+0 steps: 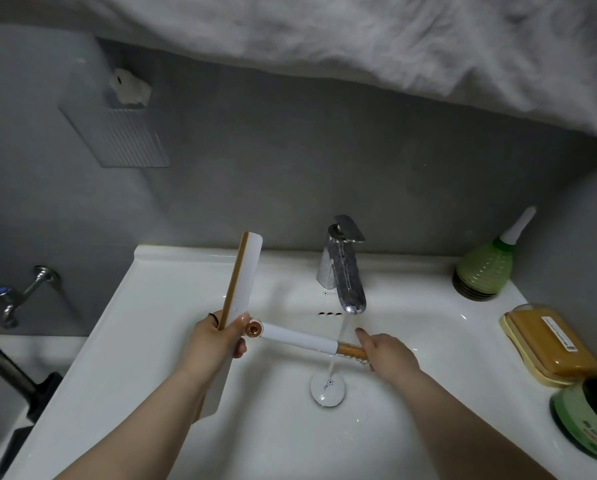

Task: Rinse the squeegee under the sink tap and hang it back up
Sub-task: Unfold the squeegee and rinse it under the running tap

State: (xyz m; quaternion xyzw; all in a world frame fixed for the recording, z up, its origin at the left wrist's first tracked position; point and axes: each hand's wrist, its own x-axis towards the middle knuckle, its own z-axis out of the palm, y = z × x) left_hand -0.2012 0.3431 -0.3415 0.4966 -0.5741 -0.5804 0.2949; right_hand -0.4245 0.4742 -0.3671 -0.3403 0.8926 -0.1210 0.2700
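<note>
The squeegee point(300, 337) is white with a tan blade edge and a tan handle tip. My left hand point(221, 336) grips the middle of its long blade, which stands nearly upright over the left side of the white sink point(144, 306). Its handle runs right, across the basin. My right hand point(385, 351) holds the tan handle end. Water streams from the chrome tap point(342, 271) onto the handle just left of my right hand and falls to the drain point(326, 388).
On the sink's right ledge stand a green bottle point(484, 271), a yellow soap dish point(546, 344) with an amber soap bar, and a green jar point(591, 414). A wall tap point(23, 292) sits at the left. A ribbed wall holder point(117, 133) hangs above, under white cloth point(359, 39).
</note>
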